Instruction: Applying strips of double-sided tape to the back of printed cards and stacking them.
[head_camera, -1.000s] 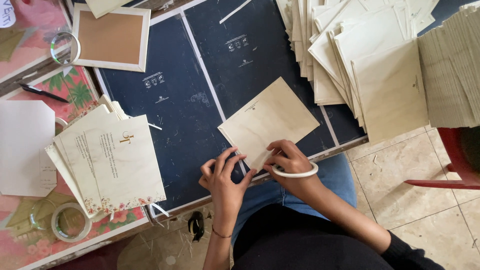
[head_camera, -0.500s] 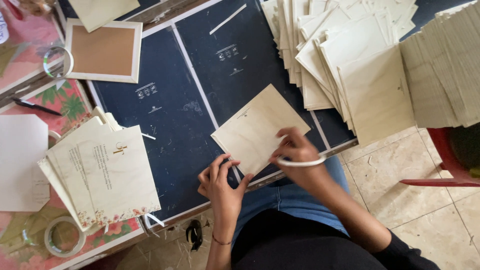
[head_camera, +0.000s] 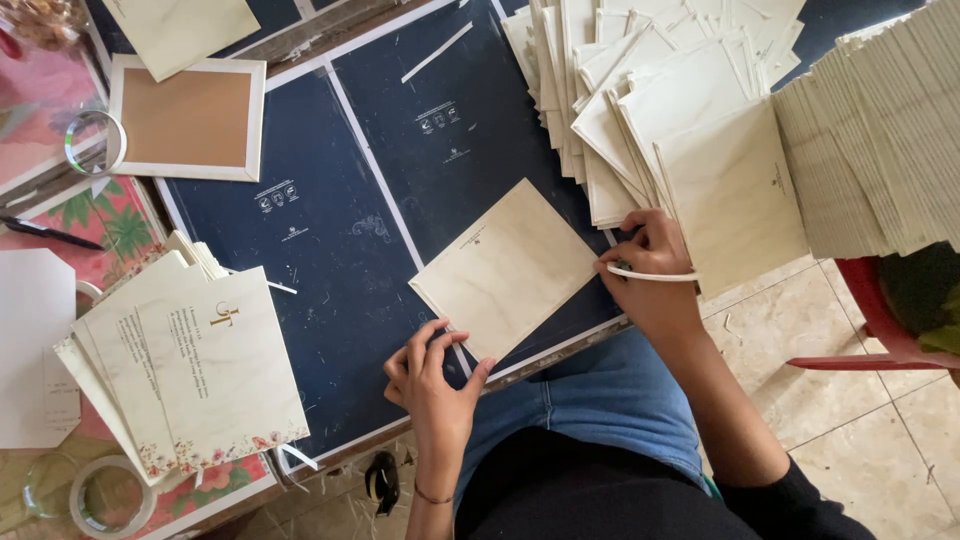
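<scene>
Far left: stack of cream printed cards with floral lower edges (head_camera: 195, 375) is fanned on the dark blue tabletop (head_camera: 320, 250), a clear tape roll (head_camera: 108, 495) just below it. Left hand (head_camera: 430, 375) is laid at the lower corner of the single cream square envelope (head_camera: 505, 268), fingers loosely spread, fingertips touching its edge. Envelope is flat, tilted, mid-tabletop. Right hand (head_camera: 650, 275) is set at the envelope's right corner, fingers pressed together, pinching a thin white strip (head_camera: 655, 275). Loose pile of cream envelopes (head_camera: 680, 130) is beside it.
</scene>
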